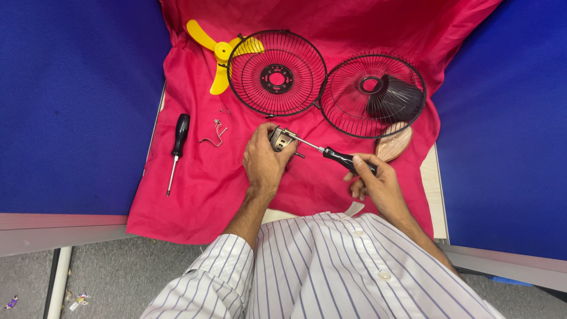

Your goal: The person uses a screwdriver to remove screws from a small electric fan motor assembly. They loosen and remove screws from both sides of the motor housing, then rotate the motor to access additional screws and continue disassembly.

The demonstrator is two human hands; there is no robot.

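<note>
My left hand (pixel 264 160) grips a small metal fan motor (pixel 281 139) over the red cloth (pixel 201 201). My right hand (pixel 373 180) holds a black-handled screwdriver (pixel 339 158), and its thin shaft points up-left with the tip at the motor. Both hands are in front of my striped shirt.
Two black wire fan grilles (pixel 276 72) (pixel 373 95) lie side by side at the back, with a yellow fan blade (pixel 220 54) partly behind the left one. A second screwdriver (pixel 177 149) and a bent wire clip (pixel 216 133) lie left. A wooden base (pixel 394 143) sits right. Blue partitions flank the table.
</note>
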